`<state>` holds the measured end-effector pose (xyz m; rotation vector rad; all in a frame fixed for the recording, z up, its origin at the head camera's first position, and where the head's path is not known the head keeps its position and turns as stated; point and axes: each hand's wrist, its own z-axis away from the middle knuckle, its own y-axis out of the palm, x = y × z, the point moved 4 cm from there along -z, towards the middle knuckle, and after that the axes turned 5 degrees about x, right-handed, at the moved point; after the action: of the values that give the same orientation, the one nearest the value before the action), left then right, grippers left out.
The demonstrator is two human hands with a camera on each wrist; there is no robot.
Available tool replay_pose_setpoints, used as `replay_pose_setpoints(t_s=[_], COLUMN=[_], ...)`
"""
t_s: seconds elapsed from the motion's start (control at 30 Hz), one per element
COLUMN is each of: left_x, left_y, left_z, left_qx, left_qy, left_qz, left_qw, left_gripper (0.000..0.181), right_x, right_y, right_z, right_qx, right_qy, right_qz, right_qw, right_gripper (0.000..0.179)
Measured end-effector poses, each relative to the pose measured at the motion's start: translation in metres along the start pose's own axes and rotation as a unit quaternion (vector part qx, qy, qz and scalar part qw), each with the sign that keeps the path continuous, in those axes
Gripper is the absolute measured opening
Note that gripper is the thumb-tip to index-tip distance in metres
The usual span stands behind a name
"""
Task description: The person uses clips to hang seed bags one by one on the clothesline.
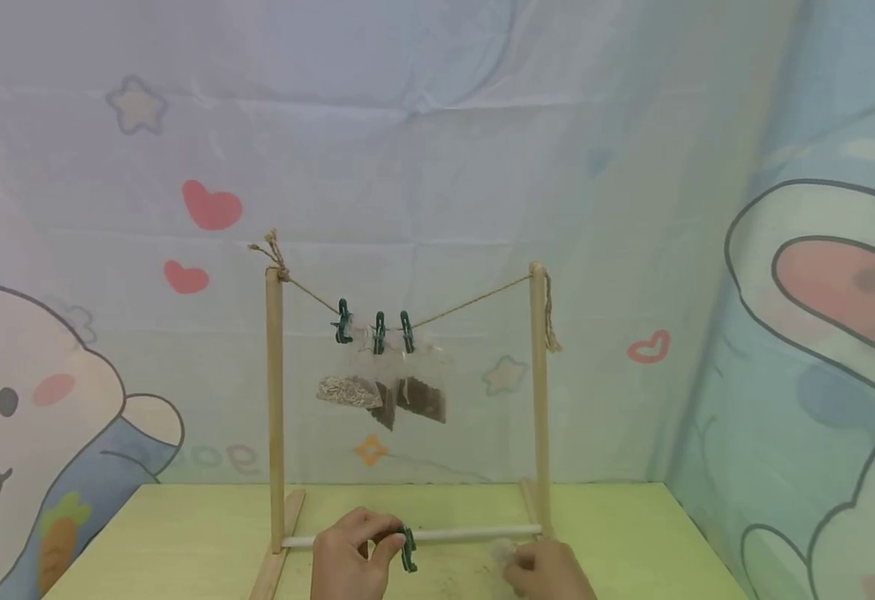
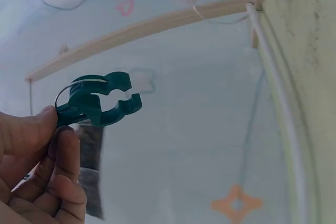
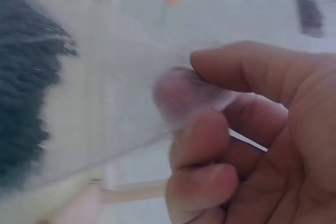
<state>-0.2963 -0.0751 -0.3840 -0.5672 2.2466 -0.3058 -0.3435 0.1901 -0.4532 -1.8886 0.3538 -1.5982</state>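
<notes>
My left hand [image 1: 353, 557] pinches a green spring clip [image 2: 107, 100] by its handle end between thumb and fingers. In the left wrist view the clip's tips stand slightly apart, with nothing between them. To the right, my right hand [image 1: 554, 572] pinches the corner of a clear plastic bag [image 3: 126, 114]. Dark material [image 3: 26, 82] fills the bag's far part in the right wrist view. Both hands are low, in front of a wooden frame. From its twine [image 1: 475, 300] hang several small clear bags, including one with pale, speckled contents [image 1: 347, 392], held by green clips [image 1: 407, 332].
Wooden posts stand at left [image 1: 276, 408] and right [image 1: 540, 400], joined low down by a white rod [image 1: 475, 533]. The frame's feet rest on a pale yellow table [image 1: 617, 525]. A printed cloth [image 1: 437, 192] hangs behind.
</notes>
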Motion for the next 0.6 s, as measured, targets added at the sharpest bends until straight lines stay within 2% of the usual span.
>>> replay_pose_setpoints(t_s=[0.17, 0.37, 0.47, 0.6], left_x=[-0.029, -0.068, -0.087, -0.109], left_y=[-0.006, -0.02, -0.028, -0.034], left_z=[-0.022, -0.06, -0.084, -0.117], left_qx=[0.022, 0.056, 0.05, 0.032], left_qy=[0.051, 0.136, 0.165, 0.207], left_qz=[0.041, 0.032, 0.009, -0.013], left_qw=[0.9976, 0.9886, 0.985, 0.9777], left_gripper=[0.01, 0.013, 0.012, 0.011], right_x=[0.031, 0.07, 0.092, 0.123], right_y=[-0.019, -0.05, -0.069, -0.093], right_z=[0.01, 0.005, -0.002, -0.013], right_qx=[-0.008, -0.085, -0.125, -0.149], right_qy=[-0.043, -0.113, -0.143, -0.167], right_qz=[0.016, 0.031, 0.029, 0.027], right_qw=[0.9989, 0.9895, 0.9815, 0.9743], right_gripper=[0.022, 0.015, 0.012, 0.012])
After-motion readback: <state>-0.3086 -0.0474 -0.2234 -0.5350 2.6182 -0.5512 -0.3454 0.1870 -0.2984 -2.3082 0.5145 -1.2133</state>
